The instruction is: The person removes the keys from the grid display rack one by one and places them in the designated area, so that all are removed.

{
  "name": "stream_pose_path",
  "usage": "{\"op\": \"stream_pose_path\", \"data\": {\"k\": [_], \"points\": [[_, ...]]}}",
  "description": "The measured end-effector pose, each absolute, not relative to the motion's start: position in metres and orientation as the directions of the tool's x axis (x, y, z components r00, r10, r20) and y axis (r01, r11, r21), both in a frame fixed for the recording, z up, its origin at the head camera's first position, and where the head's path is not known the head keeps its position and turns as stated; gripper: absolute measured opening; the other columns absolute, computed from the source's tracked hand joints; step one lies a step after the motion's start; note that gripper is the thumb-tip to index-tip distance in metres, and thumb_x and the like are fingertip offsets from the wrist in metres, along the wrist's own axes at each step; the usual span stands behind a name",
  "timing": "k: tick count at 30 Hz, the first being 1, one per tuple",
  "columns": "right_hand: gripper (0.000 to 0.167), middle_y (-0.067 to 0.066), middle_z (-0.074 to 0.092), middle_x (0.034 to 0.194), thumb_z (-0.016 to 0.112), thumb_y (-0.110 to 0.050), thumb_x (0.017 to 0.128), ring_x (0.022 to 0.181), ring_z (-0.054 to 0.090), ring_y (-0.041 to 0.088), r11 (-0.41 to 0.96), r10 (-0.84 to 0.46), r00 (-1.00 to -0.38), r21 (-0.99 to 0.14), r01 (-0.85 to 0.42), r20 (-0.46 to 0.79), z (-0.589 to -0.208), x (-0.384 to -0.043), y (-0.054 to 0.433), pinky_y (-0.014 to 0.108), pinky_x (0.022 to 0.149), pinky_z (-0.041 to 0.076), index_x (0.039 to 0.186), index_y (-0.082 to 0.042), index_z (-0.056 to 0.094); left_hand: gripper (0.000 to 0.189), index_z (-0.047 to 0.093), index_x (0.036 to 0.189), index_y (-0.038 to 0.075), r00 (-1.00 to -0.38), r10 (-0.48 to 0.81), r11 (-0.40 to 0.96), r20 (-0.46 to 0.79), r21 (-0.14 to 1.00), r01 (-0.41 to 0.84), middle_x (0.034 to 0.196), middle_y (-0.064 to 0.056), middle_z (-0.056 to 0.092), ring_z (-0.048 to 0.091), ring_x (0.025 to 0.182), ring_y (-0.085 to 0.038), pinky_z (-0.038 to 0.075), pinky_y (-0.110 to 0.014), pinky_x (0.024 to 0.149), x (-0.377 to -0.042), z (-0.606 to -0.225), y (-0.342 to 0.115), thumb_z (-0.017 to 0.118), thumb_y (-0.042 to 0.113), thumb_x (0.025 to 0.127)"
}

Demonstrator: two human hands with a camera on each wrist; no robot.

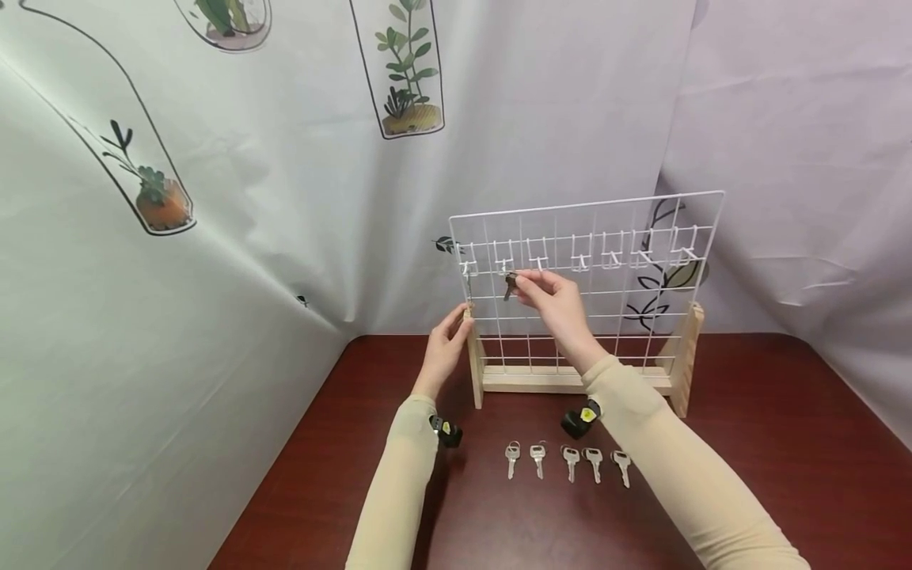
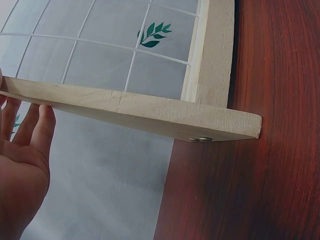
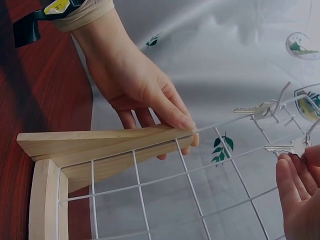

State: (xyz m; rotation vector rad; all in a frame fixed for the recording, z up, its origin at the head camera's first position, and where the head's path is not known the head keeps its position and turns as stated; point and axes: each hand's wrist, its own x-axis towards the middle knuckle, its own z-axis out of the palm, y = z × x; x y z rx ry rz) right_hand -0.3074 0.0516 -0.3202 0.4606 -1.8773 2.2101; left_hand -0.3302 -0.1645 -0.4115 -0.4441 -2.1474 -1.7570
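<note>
My right hand (image 1: 559,309) pinches a key (image 1: 509,286) by its head, just below the second hook (image 1: 503,265) from the left on a white wire grid rack (image 1: 587,315). In the right wrist view the held key (image 3: 287,148) points its toothed blade left. Another key (image 3: 254,109) hangs at the leftmost hook (image 1: 468,267). My left hand (image 1: 443,348) grips the upper end of the rack's left wooden support (image 3: 115,142), thumb on one side and fingers on the other. The left wrist view shows some of its fingers (image 2: 44,127) at the wood's edge.
Several keys with rings, one of them a silver key (image 1: 512,459), lie in a row on the dark red table (image 1: 541,530) before the rack. More white hooks (image 1: 611,259) line the grid to the right. A wooden base bar (image 1: 570,381) joins the supports. Behind hangs a printed curtain (image 1: 541,119).
</note>
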Motion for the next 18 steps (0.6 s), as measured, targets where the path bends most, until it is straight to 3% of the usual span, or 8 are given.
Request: {"op": "stream_pose_path", "data": {"k": [11, 18], "points": [[0.03, 0.024, 0.068, 0.12, 0.066, -0.01, 0.099, 0.089, 0.071, 0.012, -0.19, -0.063, -0.927, -0.917, -0.351, 0.369, -0.317, -0.297, 0.053, 0.032, 0.09, 0.056, 0.121, 0.011, 0.064, 0.045, 0.055, 0.144, 0.002, -0.895, 0.014, 0.19, 0.446, 0.878, 0.44, 0.142, -0.016, 0.057, 0.052, 0.133, -0.027, 0.044, -0.038, 0.108, -0.34, -0.424, -0.167, 0.062, 0.018, 0.102], [0.03, 0.024, 0.069, 0.117, 0.066, -0.01, 0.099, 0.089, 0.071, 0.012, -0.201, -0.064, -0.927, -0.915, -0.35, 0.369, -0.316, -0.293, 0.052, 0.032, 0.089, 0.056, 0.121, 0.01, 0.065, 0.045, 0.054, 0.144, 0.0, -0.891, 0.022, 0.196, 0.454, 0.872, 0.449, 0.142, -0.018, 0.057, 0.053, 0.133, -0.029, 0.044, -0.038, 0.107, -0.341, -0.425, -0.167, 0.061, 0.017, 0.102]]}}
